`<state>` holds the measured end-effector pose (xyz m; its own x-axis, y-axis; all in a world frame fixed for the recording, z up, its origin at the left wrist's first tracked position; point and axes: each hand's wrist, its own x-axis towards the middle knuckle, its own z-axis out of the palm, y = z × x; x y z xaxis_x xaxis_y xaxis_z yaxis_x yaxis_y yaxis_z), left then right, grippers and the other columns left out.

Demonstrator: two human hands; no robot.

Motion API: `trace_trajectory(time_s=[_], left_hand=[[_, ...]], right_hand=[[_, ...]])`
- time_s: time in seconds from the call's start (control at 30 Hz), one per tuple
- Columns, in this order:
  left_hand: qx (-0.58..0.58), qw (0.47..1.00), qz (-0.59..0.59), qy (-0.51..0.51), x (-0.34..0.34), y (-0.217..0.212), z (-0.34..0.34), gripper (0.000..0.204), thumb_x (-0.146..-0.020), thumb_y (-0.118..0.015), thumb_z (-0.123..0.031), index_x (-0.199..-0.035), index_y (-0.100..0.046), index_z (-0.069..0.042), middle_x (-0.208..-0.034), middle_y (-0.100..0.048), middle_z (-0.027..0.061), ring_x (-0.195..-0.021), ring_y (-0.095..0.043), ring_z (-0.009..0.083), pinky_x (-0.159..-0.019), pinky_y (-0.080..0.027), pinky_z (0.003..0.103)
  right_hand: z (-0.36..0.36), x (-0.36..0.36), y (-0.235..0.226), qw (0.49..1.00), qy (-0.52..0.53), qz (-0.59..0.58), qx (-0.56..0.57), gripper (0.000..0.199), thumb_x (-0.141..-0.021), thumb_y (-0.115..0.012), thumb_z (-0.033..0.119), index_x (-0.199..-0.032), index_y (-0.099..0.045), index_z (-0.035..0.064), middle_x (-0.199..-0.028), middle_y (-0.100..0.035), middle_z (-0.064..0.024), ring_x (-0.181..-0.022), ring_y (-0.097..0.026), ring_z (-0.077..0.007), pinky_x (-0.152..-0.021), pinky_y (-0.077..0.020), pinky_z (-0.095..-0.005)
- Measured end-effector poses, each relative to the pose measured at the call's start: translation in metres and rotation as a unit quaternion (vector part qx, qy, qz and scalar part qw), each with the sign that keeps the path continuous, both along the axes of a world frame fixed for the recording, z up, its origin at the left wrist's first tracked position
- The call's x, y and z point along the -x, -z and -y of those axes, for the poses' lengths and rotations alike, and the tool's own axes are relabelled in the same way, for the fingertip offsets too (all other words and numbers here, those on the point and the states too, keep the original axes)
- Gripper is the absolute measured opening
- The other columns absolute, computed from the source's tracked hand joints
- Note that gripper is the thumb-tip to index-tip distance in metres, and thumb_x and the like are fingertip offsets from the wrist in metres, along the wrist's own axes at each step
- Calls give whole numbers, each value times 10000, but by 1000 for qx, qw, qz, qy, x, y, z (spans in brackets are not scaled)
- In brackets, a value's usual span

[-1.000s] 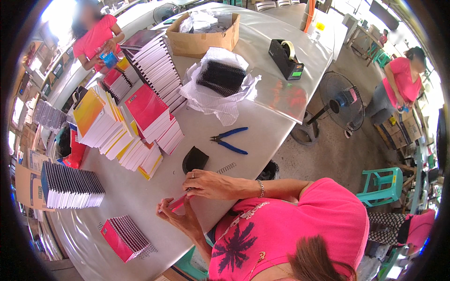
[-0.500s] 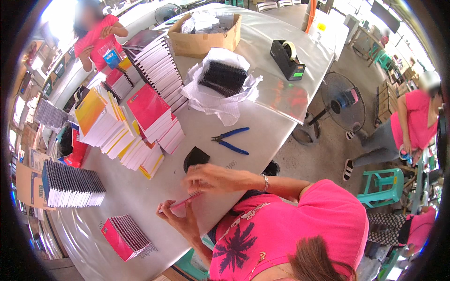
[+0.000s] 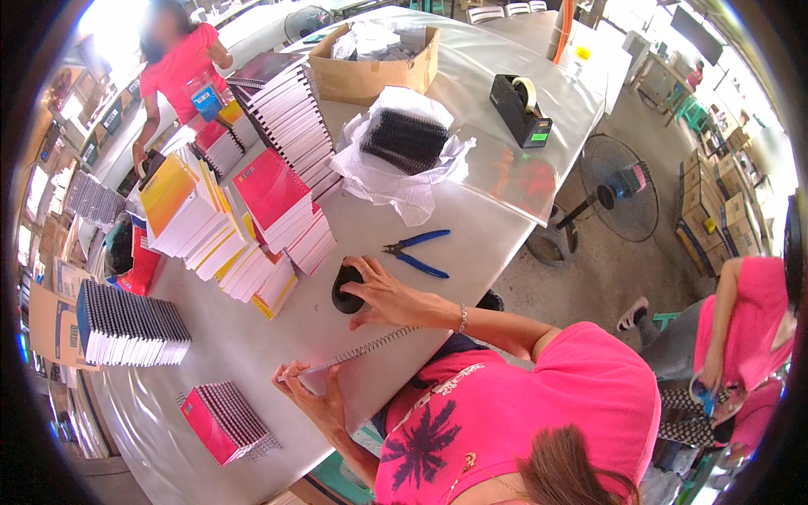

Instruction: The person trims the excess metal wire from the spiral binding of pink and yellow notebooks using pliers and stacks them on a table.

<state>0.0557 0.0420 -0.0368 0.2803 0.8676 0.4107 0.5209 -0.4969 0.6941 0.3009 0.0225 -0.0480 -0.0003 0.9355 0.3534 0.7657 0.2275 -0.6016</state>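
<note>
My left hand pinches a thin notebook, seen nearly edge-on above the table. A dark wire spiral coil runs along its edge and sticks out well past it to the right. My right hand has its fingers and thumb on a black rounded block on the tabletop; I cannot make out its exact kind. Just beyond that hand lie blue-handled cutting pliers, jaws pointing left. Near the left front sits a stack of red spiral notebooks.
Piles of yellow and red notebooks stand ahead on the silver table. Black coils lie in white wrapping, near a cardboard box and a tape dispenser. A floor fan stands right. Co-workers are at far left and right.
My right hand has moved away from the notebook, up onto the black block. A long stretch of coil now shows beyond the notebook. The co-worker on the right has come nearer.
</note>
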Motion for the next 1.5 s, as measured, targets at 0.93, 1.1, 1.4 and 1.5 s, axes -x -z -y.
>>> trace_trajectory(time_s=[0.93, 1.1, 1.4, 1.5], left_hand=[[22, 999, 22, 24, 1, 6, -2, 519, -697, -843, -297, -1012, -499, -69, -1082, -422, 131, -1173, -368, 315, -1017, -310, 441], [25, 998, 52, 26, -7, 3, -1, 517, -706, -830, -291, -1023, -493, -61, -1020, -463, 122, -1143, -385, 331, -1033, -289, 467], [-7, 999, 6, 48, -13, 1, -10, 570, -669, -847, -260, -1090, -516, -64, -1099, -493, 135, -1197, -381, 376, -1032, -327, 479], [31, 998, 53, 16, -7, 3, -6, 588, -627, -879, -226, -1063, -514, -77, -1099, -473, 123, -1185, -386, 371, -1007, -359, 469]], right_hand=[[17, 3, -27, 978, -78, -52, 184, 509, -655, -807, 307, -1056, -625, 50, -1379, -409, -228, -1241, -421, -402, -1020, -372, -445], [0, -5, -19, 992, -128, 1, -20, 373, -697, -779, 258, -970, -621, 58, -1357, -427, -185, -1250, -418, -375, -1064, -339, -451], [-1, -18, -25, 837, -186, -457, 239, 504, -745, -786, 341, -1122, -628, 47, -1330, -494, -117, -1259, -452, -254, -1078, -316, -334], [5, -12, -37, 762, -245, -521, 297, 529, -790, -755, 327, -1186, -595, 15, -1232, -573, -72, -1173, -496, -149, -1023, -377, -308]])
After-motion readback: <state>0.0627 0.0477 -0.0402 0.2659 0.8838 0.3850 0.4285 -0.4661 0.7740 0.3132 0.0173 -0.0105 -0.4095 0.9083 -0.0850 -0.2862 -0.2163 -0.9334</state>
